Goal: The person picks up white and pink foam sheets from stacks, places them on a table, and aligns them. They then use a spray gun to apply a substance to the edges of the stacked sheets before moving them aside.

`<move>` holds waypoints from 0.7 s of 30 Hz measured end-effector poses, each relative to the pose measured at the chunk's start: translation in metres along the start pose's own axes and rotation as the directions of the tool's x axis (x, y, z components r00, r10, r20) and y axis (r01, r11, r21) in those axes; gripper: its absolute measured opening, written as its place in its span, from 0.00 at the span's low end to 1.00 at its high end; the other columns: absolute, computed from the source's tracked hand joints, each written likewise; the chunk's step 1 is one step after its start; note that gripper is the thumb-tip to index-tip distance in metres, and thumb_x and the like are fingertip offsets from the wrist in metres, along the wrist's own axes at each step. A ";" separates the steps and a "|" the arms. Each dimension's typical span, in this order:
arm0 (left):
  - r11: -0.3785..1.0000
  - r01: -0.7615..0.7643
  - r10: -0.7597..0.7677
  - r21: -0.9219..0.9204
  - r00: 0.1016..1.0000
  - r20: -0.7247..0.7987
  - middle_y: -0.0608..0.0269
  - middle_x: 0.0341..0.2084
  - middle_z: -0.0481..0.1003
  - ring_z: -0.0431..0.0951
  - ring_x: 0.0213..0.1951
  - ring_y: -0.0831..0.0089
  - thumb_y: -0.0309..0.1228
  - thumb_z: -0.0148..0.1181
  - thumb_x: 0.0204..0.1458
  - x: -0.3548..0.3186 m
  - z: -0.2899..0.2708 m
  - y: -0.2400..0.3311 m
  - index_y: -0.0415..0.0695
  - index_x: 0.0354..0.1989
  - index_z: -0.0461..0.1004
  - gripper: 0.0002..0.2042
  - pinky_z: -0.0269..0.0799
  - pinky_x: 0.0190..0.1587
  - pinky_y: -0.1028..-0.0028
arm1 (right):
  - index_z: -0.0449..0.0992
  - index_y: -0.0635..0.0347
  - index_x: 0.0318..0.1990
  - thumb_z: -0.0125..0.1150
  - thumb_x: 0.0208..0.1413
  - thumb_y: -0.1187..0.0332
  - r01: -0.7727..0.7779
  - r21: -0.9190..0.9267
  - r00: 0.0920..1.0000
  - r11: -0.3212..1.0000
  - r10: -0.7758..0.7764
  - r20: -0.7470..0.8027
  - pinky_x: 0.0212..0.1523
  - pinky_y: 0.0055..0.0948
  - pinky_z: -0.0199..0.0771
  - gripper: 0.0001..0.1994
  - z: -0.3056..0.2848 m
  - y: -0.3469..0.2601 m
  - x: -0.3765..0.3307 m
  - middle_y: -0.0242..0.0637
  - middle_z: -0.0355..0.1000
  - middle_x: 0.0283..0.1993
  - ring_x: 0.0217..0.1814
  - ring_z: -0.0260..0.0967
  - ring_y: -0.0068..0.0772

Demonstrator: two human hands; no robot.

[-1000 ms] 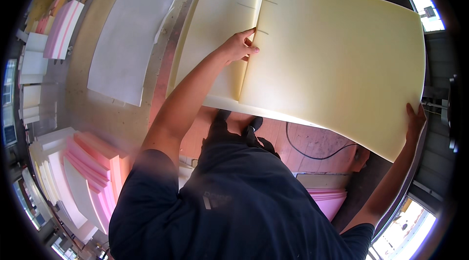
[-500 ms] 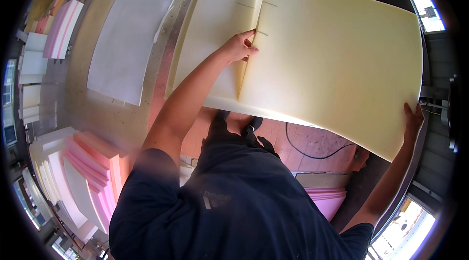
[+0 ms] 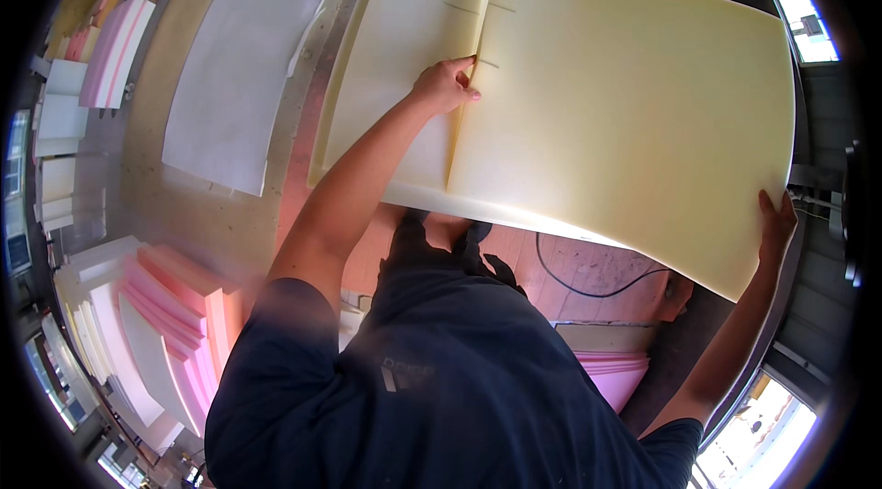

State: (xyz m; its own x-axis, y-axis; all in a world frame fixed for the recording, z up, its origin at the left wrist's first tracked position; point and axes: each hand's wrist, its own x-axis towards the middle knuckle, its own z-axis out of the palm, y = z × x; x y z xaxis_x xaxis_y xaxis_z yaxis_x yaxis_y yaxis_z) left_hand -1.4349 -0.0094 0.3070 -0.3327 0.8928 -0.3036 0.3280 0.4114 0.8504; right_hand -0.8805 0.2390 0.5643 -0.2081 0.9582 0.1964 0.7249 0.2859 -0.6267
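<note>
A large pale yellow foam sheet lies tilted across the work surface, its near right corner jutting out over the edge. My left hand is closed on its left edge, index finger and thumb at the rim beside a short dark pencil-like line. My right hand grips the right edge close to the near corner, thumb on top and the other fingers mostly hidden. Just left of the sheet lies a paler, narrower foam slab, its right side against or slightly under the sheet. Short dark lines mark both pieces near their shared border.
On the left, a white sheet covers part of another table. Stacked pink and white foam pieces stand at lower left, and more pink foam sits below the work surface. A black cable curves over the reddish floor.
The yellow foam sheet has shifted slightly to the left, and my left hand has moved with it. My right hand keeps its hold on the right edge.
</note>
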 end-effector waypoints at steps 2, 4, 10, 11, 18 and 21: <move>1.000 0.005 -0.005 0.026 1.000 -0.010 0.69 0.35 0.79 0.78 0.38 0.72 0.34 0.71 0.44 0.000 0.000 0.002 0.56 0.67 0.64 0.37 0.73 0.45 0.69 | 0.75 0.66 0.53 0.65 0.55 0.71 -0.002 0.006 1.000 1.000 0.002 0.003 0.47 0.25 0.71 0.18 -0.003 0.002 0.002 0.33 0.77 0.46 0.45 0.72 0.22; 0.998 0.012 -0.011 0.059 1.000 -0.018 0.69 0.36 0.79 0.79 0.39 0.71 0.34 0.71 0.44 0.000 0.000 0.003 0.56 0.66 0.64 0.37 0.74 0.46 0.69 | 0.75 0.65 0.54 0.64 0.55 0.72 -0.017 0.000 1.000 1.000 0.017 0.004 0.47 0.24 0.71 0.18 -0.006 0.008 0.007 0.33 0.77 0.46 0.45 0.72 0.22; 0.996 0.019 -0.016 0.086 0.999 -0.041 0.69 0.36 0.80 0.79 0.40 0.70 0.34 0.72 0.43 0.002 0.000 0.000 0.56 0.65 0.65 0.36 0.74 0.46 0.68 | 0.75 0.66 0.53 0.65 0.54 0.71 -0.013 0.024 1.000 1.000 0.014 -0.021 0.45 0.25 0.72 0.19 0.003 0.000 0.004 0.33 0.77 0.44 0.42 0.72 0.22; 0.997 0.016 -0.012 0.082 0.999 -0.047 0.69 0.36 0.80 0.79 0.40 0.71 0.34 0.72 0.43 0.001 -0.001 0.001 0.56 0.65 0.66 0.36 0.74 0.46 0.68 | 0.75 0.66 0.53 0.65 0.54 0.71 -0.017 0.040 1.000 0.999 0.018 -0.021 0.45 0.25 0.72 0.19 0.003 0.003 0.005 0.33 0.77 0.44 0.42 0.72 0.22; 0.996 -0.011 0.016 0.091 0.998 -0.055 0.69 0.35 0.80 0.80 0.38 0.71 0.32 0.73 0.42 0.006 -0.002 -0.002 0.53 0.64 0.67 0.36 0.74 0.45 0.69 | 0.75 0.66 0.53 0.66 0.53 0.71 -0.001 -0.010 0.999 1.000 0.000 -0.035 0.43 0.26 0.72 0.19 0.019 0.004 0.007 0.33 0.77 0.43 0.41 0.72 0.22; 1.000 -0.025 0.025 0.002 0.999 -0.047 0.69 0.35 0.79 0.80 0.38 0.71 0.32 0.73 0.41 0.022 0.006 -0.025 0.52 0.64 0.67 0.37 0.74 0.45 0.69 | 0.75 0.67 0.53 0.66 0.52 0.72 0.004 -0.020 0.998 1.000 -0.006 -0.066 0.43 0.26 0.73 0.19 0.027 0.008 0.005 0.33 0.77 0.43 0.41 0.72 0.23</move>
State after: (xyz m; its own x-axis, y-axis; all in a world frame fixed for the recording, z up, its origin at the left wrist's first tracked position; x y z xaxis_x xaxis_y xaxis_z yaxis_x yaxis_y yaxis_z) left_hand -1.4445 0.0008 0.2764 -0.3656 0.8932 -0.2616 0.3383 0.3894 0.8567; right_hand -0.8935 0.2467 0.5403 -0.1684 0.9537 0.2492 0.7371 0.2897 -0.6105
